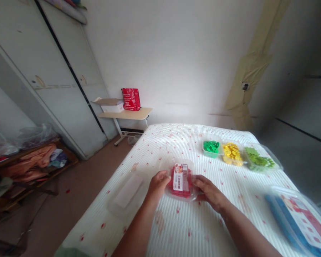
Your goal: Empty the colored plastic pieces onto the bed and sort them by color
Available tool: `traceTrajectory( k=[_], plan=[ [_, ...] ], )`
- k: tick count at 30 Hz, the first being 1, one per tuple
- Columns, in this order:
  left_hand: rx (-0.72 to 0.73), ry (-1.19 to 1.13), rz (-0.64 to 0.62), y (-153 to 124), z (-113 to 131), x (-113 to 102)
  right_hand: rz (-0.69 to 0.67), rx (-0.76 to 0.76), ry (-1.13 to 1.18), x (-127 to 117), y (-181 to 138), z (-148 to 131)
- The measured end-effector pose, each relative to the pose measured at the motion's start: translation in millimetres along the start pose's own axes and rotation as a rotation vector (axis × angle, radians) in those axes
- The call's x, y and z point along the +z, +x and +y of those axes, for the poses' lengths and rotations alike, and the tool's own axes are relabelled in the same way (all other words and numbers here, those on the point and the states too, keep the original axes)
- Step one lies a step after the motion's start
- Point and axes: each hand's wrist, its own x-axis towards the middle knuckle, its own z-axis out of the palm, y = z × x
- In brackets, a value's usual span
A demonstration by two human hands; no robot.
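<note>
A clear plastic container [181,180] with red contents and a printed label on top lies on the white ribbed bed cover, directly in front of me. My left hand [158,184] grips its left side, thumb along the rim. On the opposite side my right hand [208,191] has its fingers closed against the edge. Blurring hides what the red contents are. To the left of my left hand rests a clear plastic lid [128,191] with a pale rectangular label.
Open clear containers with green pieces [211,148], yellow pieces [232,154] and light green pieces [259,159] stand at the back right. A labelled blue container [301,221] is at the near right. Beyond the bed, a small table [141,113] carries a red bag [131,99] and a box [112,107].
</note>
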Motion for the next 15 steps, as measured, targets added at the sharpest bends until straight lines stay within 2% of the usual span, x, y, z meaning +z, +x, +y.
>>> traceTrajectory(
  k=[5, 15],
  plan=[
    [0.062, -0.02, 0.071, -22.0, -20.5, 2.5, 0.009, -0.01, 0.055, 2.6, -3.6, 5.3],
    [0.181, 0.18, 0.149, -27.6, -27.8, 5.6, 0.105, -0.063, -0.017, 12.1, -4.0, 9.0]
  ],
)
